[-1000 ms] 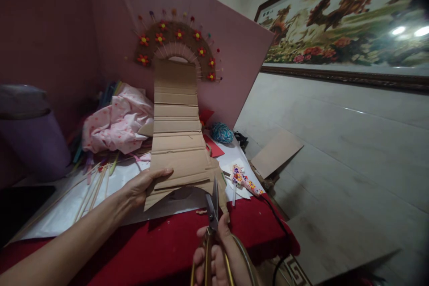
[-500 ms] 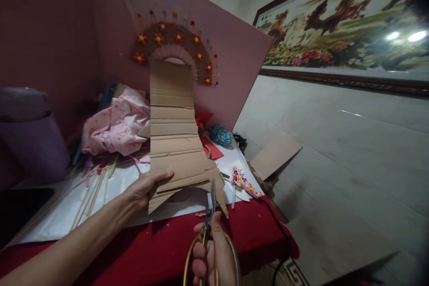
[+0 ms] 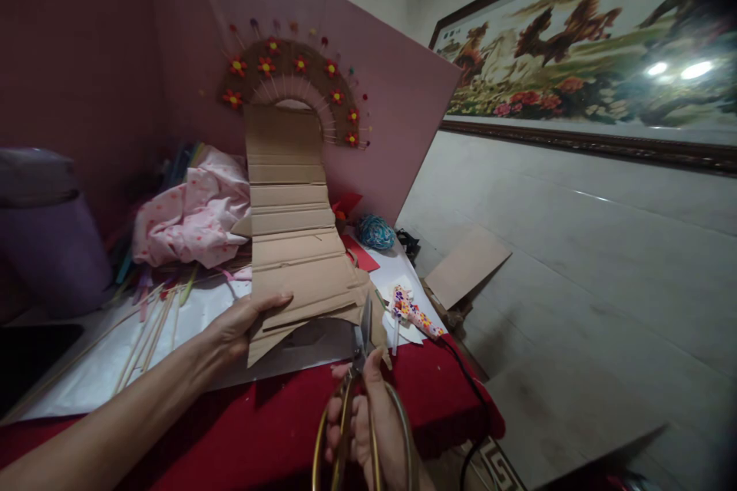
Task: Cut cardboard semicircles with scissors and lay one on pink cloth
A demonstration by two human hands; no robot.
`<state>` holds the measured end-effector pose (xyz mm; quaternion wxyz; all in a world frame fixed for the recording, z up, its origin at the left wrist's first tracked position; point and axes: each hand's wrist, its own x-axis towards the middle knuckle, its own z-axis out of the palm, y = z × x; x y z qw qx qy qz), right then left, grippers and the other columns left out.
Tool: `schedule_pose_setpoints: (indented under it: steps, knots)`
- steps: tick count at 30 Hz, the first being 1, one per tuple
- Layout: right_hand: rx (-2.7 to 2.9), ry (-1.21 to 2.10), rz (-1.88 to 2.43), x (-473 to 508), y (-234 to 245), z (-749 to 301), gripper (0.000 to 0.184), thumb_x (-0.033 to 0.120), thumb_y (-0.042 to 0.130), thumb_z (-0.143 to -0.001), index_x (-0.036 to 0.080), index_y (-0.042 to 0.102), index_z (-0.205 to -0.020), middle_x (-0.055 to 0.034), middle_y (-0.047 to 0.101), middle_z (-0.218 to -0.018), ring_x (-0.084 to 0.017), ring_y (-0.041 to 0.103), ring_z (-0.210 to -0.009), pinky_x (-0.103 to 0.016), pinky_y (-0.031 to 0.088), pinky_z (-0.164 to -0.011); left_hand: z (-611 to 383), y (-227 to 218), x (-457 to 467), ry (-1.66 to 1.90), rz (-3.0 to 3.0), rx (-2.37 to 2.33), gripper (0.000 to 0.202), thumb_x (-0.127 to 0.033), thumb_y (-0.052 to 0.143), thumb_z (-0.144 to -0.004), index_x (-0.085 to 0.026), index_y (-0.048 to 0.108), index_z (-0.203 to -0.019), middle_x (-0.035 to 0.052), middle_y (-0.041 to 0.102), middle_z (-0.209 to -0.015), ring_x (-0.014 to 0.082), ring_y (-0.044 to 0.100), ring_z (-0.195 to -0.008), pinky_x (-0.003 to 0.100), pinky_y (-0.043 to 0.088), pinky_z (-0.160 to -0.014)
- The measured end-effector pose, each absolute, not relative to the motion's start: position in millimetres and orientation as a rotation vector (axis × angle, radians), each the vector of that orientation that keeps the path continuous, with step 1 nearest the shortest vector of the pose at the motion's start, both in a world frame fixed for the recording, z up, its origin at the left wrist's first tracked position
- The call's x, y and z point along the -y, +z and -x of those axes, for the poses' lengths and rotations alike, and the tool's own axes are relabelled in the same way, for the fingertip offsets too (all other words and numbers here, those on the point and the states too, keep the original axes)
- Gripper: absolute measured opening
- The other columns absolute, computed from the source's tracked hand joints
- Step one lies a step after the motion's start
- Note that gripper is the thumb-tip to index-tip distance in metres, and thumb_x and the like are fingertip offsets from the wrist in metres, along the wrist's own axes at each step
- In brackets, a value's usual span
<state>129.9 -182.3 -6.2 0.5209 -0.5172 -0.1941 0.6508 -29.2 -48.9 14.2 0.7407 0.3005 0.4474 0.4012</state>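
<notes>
A piece of ridged brown cardboard (image 3: 291, 245) stands raised over the table, its lower edge cut in a curve. My left hand (image 3: 245, 322) grips its lower left edge, thumb on the near face and the other fingers hidden behind. In my right hand (image 3: 368, 414) are scissors (image 3: 361, 357) with gold-coloured handles. Their blades point up at the cardboard's lower right part, where a strip (image 3: 378, 322) hangs down beside them. Whether the blades touch the cardboard at this moment I cannot tell.
Thin wooden sticks (image 3: 153, 337) and pink dotted cloth (image 3: 193, 211) lie on the left. Blue yarn (image 3: 375, 232) and a flower-patterned glue gun (image 3: 411, 311) with a black cord lie right. A cardboard arch with red flowers (image 3: 300, 63) is on the pink board behind. A purple container (image 3: 51, 238) stands far left.
The whole view has shifted slightly, so most things sit a little further left. The scissors' handles have spread apart somewhat. My left hand keeps its hold on the cardboard.
</notes>
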Motion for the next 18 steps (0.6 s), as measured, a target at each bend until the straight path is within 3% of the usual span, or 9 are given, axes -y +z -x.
schedule_pose_setpoints:
  steps: [3,6,12,18]
  knots:
    - [0.460,1.568,1.196,178,4,-136,0.081,0.090,0.044,-0.059,0.018,0.049,-0.094,0.0032,0.056,-0.055,-0.010,0.053,-0.040,-0.020,0.041,-0.039,29,15,51,0.860,-0.658,-0.947,0.045,-0.021,0.079,-0.059,-0.013,0.065,-0.101,0.0086,0.076,-0.072,0.0272,0.070,-0.060,0.036,0.058,-0.057]
    - [0.422,1.569,1.206,175,5,-136,0.076,0.089,0.041,-0.063,0.019,0.050,-0.091,0.0067,0.049,-0.050,-0.008,0.047,-0.038,-0.020,0.042,-0.039,29,14,52,0.885,-0.678,-0.948,0.047,-0.021,0.079,-0.058,-0.012,0.065,-0.101,0.0084,0.076,-0.072,0.0266,0.070,-0.061,0.035,0.058,-0.057]
    - [0.386,1.527,1.258,167,-12,-128,0.075,0.089,0.048,-0.058,0.020,0.049,-0.087,0.0107,0.041,-0.045,-0.003,0.033,-0.031,-0.015,0.033,-0.029,28,11,50,0.940,-0.706,-0.970,0.046,-0.019,0.080,-0.057,-0.011,0.066,-0.100,0.0087,0.076,-0.074,0.0260,0.071,-0.063,0.033,0.058,-0.058]
    - [0.539,1.429,1.307,164,-13,-131,0.079,0.091,0.049,-0.051,0.019,0.050,-0.084,0.0098,0.044,-0.043,-0.005,0.037,-0.030,-0.016,0.034,-0.029,35,13,46,0.956,-0.717,-1.008,0.038,-0.019,0.078,-0.060,-0.013,0.068,-0.096,0.0095,0.076,-0.076,0.0254,0.071,-0.062,0.034,0.059,-0.059]
